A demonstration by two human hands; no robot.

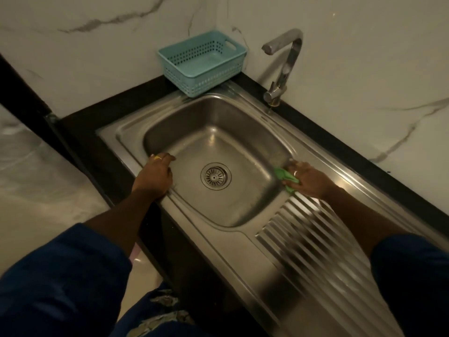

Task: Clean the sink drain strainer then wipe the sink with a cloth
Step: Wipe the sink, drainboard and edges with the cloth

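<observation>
A stainless steel sink lies in a black counter, with a round drain strainer seated in the bottom of its basin. My right hand presses a green cloth against the basin's right rim, fingers spread over it. My left hand rests on the basin's left rim, its fingers curled over the edge and holding nothing.
A ribbed drainboard runs to the right of the basin. A chrome tap stands at the back right. A teal plastic basket sits at the back corner against the marble wall. The black counter edge drops to the floor on the left.
</observation>
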